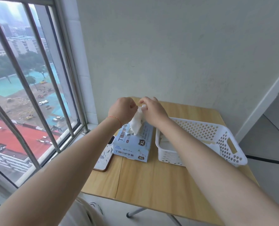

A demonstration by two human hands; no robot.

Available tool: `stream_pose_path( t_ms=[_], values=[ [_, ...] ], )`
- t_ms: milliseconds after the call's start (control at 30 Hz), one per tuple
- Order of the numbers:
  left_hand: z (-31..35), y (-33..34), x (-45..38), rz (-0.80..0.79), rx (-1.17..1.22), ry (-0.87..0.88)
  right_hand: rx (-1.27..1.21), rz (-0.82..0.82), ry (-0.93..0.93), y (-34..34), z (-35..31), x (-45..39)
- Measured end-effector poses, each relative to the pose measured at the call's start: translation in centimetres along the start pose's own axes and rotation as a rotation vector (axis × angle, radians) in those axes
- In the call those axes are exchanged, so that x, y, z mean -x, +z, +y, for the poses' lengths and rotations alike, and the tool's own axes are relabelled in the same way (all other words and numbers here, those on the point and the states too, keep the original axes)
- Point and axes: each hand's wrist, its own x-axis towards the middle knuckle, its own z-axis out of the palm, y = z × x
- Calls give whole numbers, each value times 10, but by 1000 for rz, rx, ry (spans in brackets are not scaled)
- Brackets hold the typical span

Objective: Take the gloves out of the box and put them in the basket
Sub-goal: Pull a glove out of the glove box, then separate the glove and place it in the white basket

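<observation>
Your left hand (124, 110) and right hand (151, 110) both pinch 1 white glove (136, 123) rising from the 1 blue box (132, 144). 1 white basket (223, 137) sits just right of it on the desk (151, 180), with 1 phone (105, 157) at the left.

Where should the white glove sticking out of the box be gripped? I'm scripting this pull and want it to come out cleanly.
Pinch the white glove at its bunched top end, from above. It stands up out of the slot in the top of the blue glove box, so a straight upward pull clears it. Both the left hand and right hand already pinch there.
</observation>
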Motion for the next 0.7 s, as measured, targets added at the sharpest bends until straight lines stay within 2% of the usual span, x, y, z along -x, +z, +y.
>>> stream_pose_path(
  t_ms=[167, 367, 533, 600, 700],
  values=[
    [-1, 0, 1, 80, 87, 52, -22, 34, 10, -2, -5, -6],
    [-12, 2, 1, -49, 268, -9, -81, 176, 1, -8, -14, -9],
    [-12, -2, 0, -2, 295, -57, -88, 283, 1, -16, -21, -14],
    [-11, -4, 0, -28, 333, -110, -107, 356, 11, -21, -22, -15],
    [-5, -12, 2, -109, 623, -325, -134, 457, -1, -32, -23, -19]
  ],
)
